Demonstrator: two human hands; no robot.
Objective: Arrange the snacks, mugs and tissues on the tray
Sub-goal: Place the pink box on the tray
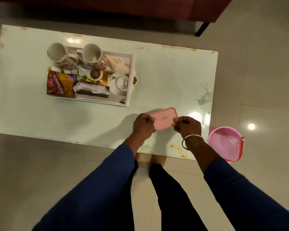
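Observation:
A white tray [130, 90] lies on the pale table [165, 75]. On it stand two flowered mugs [60, 54] [94, 55], a red and yellow snack packet [60, 85], a dark tissue pack [92, 90] and a white teapot [119, 83]. A pink lidded box [164, 118] sits near the table's front edge, right of the tray. My left hand [143, 126] grips its left end and my right hand [188, 127] grips its right end.
A pink bucket [225, 144] stands on the tiled floor at the table's right front corner. A dark red sofa [140, 7] runs behind the table, one black leg [202, 29] showing. My legs and feet are close to the table's front edge.

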